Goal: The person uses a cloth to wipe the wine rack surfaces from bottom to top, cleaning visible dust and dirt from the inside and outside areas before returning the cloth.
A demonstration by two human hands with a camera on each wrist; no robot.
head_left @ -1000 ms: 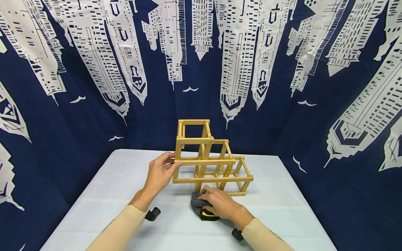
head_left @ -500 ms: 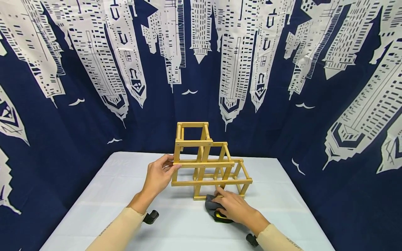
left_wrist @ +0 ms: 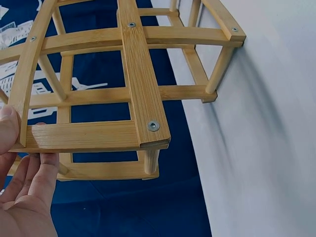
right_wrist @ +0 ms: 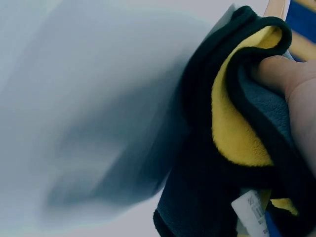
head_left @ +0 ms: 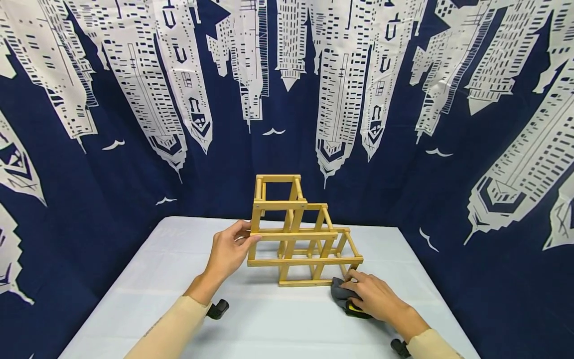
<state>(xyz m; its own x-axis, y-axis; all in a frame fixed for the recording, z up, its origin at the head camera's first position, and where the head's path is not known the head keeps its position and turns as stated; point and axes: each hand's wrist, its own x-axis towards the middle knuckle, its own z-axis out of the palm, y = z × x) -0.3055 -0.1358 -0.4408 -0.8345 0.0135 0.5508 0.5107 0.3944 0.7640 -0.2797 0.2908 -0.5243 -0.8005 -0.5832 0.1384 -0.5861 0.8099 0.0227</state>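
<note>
A pale wooden slatted rack [head_left: 309, 236] with a stepped outline stands in the middle of the table. My left hand [head_left: 227, 253] grips its left end by a horizontal slat, thumb in front; in the left wrist view the fingers [left_wrist: 43, 180] curl beneath that slat [left_wrist: 84, 136]. Bunched in my right hand [head_left: 375, 298] is a grey microfibre cloth [head_left: 340, 290] with a yellow inner side and black edging. The cloth is at the rack's lower right corner, against the slats there. The right wrist view shows the folded cloth [right_wrist: 237, 128] and its white tag [right_wrist: 251, 212]; most fingers are hidden.
A white cloth covers the table [head_left: 269, 324]. Behind and at both sides hangs a dark blue curtain [head_left: 233, 164] printed with white buildings. Small black wrist cameras [head_left: 218, 309] hang beneath both wrists, near the table.
My right hand has slid rightward with the cloth, along the lower front of the rack to its right corner. The left hand keeps its hold and the rack stays in place.
</note>
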